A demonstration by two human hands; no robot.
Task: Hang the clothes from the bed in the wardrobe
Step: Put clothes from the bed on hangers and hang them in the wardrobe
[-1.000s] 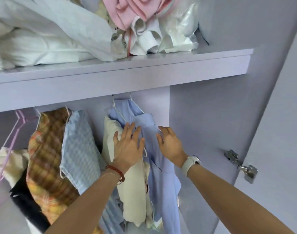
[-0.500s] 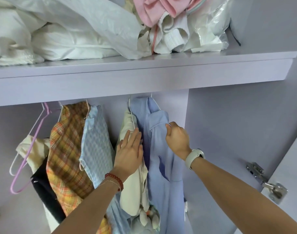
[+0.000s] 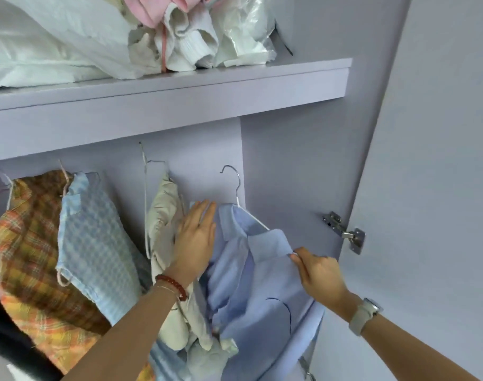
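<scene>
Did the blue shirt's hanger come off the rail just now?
Yes. The hanger hook now hangs free below the shelf, lower than before, and the blue shirt has dropped with it, the right hand pinching its collar.

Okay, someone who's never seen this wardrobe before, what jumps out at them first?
Two bare hands at a light blue shirt on a wire hanger, low centre: the left hand lies flat on it, the right hand pinches its collar. To the left hang a cream garment, a pale blue checked garment and an orange plaid garment. Above, a lilac shelf carries white bedding.
</scene>
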